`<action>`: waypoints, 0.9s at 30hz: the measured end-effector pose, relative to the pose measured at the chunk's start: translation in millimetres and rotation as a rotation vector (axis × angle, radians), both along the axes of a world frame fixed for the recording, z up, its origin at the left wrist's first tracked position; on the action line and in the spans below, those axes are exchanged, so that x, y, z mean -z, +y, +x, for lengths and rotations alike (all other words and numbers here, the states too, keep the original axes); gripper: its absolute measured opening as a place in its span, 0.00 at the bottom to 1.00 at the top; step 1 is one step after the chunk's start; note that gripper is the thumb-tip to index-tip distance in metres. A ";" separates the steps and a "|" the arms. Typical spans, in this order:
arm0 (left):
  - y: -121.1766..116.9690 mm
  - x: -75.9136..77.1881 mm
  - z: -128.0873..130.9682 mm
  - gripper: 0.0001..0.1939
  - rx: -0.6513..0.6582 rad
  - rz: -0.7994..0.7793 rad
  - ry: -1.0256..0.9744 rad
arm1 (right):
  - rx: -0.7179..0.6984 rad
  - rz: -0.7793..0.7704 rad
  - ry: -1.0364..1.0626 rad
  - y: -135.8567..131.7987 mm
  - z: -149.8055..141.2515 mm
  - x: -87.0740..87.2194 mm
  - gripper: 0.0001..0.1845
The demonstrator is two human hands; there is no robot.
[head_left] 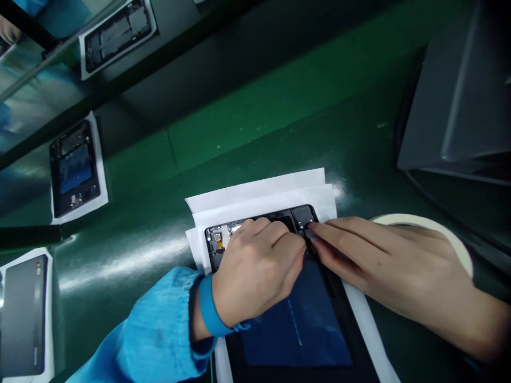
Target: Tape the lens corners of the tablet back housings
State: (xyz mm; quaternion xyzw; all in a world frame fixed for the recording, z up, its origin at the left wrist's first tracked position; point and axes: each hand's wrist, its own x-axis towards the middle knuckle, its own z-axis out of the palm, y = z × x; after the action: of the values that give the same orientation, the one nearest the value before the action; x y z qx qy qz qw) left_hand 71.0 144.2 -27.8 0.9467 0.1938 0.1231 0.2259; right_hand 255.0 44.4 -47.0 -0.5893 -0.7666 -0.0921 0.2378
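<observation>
An opened tablet [297, 319] with a black frame and a dark blue inner panel lies on sheets of white paper [263, 186] in front of me. My left hand [261, 266] is curled over the tablet's upper part, fingers bent together; whatever they pinch is hidden beneath the hand. From the right, my right hand [383, 260] reaches to the tablet's upper right corner. Its thumb and fingertips are pressed together around a small greyish piece too unclear to name. Exposed small parts show at the tablet's upper left corner. A blue band circles my left wrist.
On the left lie another opened tablet [75, 167] on paper and a grey tablet-shaped panel [24, 314]. A further opened tablet [120, 34] rests on the raised ledge. A cream ring [459, 250] sits under my right hand; a dark grey box-like object [455, 106] stands right.
</observation>
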 end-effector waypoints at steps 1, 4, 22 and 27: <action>-0.5 0.2 0.1 0.13 -0.003 0.002 -0.002 | 0.010 -0.003 0.006 -0.2 -0.4 -0.6 0.04; -1.1 -0.2 0.0 0.14 0.001 0.015 -0.005 | 0.036 0.000 0.000 0.4 -2.5 -2.6 0.04; 14.0 -36.1 -49.0 0.12 0.032 0.406 0.039 | -0.167 0.014 -0.158 -22.7 0.6 37.7 0.20; 115.0 -63.0 -147.8 0.13 -0.532 0.490 0.405 | -0.058 -0.016 -0.002 -25.7 -8.9 34.4 0.20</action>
State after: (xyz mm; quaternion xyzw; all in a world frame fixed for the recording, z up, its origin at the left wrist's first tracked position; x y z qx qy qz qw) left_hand -76.8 259.2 35.2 0.8945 0.4371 0.0310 -0.0884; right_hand 246.2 18.7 -81.4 -0.5685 -0.7844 -0.0795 0.2350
